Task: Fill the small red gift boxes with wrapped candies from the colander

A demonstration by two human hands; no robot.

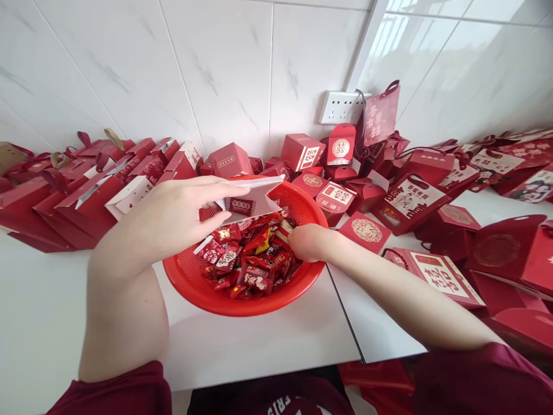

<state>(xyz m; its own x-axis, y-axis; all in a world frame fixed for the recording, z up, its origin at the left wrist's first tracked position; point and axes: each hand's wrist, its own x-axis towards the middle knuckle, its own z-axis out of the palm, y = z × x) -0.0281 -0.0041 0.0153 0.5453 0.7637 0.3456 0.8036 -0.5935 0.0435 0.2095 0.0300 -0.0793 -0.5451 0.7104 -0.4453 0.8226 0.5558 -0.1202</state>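
A round red plastic basket (242,309) stands on the white table, holding a heap of wrapped candies (257,275), mostly red. My left hand (190,210) grips a gift box (265,199) over the basket's far side. The box is tilted with its pale inside facing me, and one wrapped piece shows inside it. Down among the candies at the basket's right side is my right hand (305,242). Its fingers are curled and partly hidden, close to a pale gold wrapper (284,230); what they hold, I cannot make out.
Red gift bags (86,202) stand in rows at the left. Many red boxes (365,230) and bags (415,202) crowd the right side and back. A white power strip (341,107) is against the tiled wall (233,63). A dark seam (345,311) crosses the table.
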